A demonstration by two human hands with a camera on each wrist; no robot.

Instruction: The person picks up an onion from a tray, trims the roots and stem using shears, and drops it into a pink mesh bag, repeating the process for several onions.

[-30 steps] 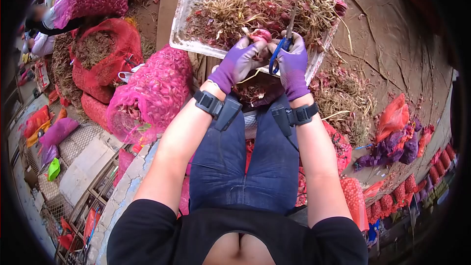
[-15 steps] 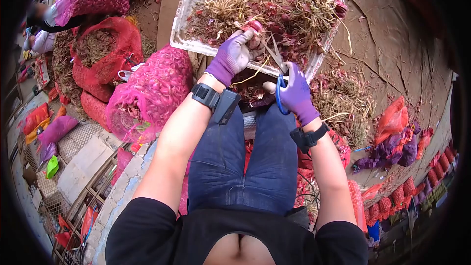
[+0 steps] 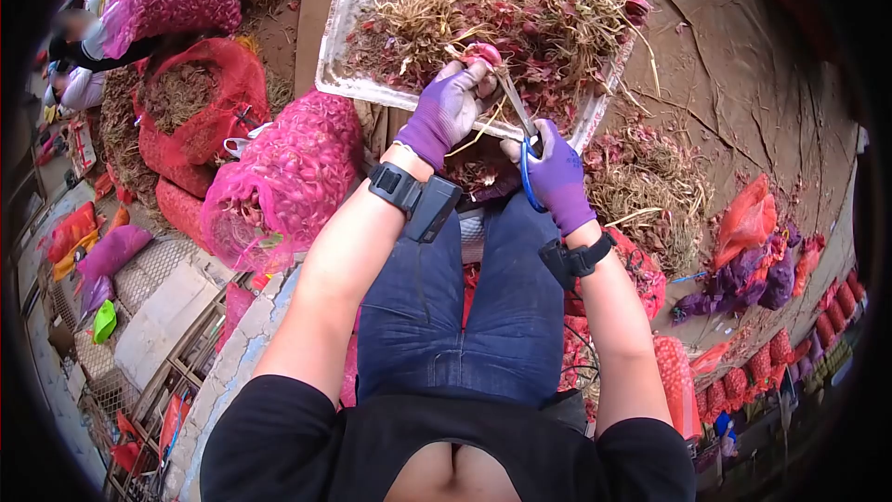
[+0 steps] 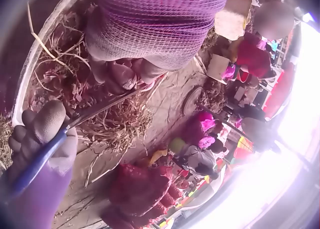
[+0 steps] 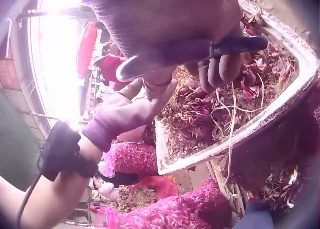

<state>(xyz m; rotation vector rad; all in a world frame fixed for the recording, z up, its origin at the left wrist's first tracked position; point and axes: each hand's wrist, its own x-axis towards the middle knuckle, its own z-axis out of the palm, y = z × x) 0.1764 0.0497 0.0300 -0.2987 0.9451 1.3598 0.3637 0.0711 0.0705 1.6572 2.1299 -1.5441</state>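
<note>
In a purple work glove, my left hand (image 3: 444, 112) holds a red onion (image 3: 483, 55) over the near edge of a white tray (image 3: 376, 93). My right hand (image 3: 557, 172), gloved alike, grips scissors (image 3: 530, 177) with blue handles. Their blades point up and left, with the tips right by the onion and my left fingertips. In the left wrist view the scissors (image 4: 42, 156) run from the right hand (image 4: 45, 139) toward the onion, which the left glove (image 4: 155, 34) mostly hides.
Dry stalks and red skins (image 3: 437, 0) fill the tray, and more stalks (image 3: 655, 191) lie right of it. A pink mesh sack (image 3: 293, 177) of onions and a red mesh sack (image 3: 200, 102) stand at left. Another person (image 3: 88, 37) is at the upper left.
My right hand has drawn back from my left, down and to the right, with the scissors. Their blades, spread half a second ago, are now close together at the onion.
</note>
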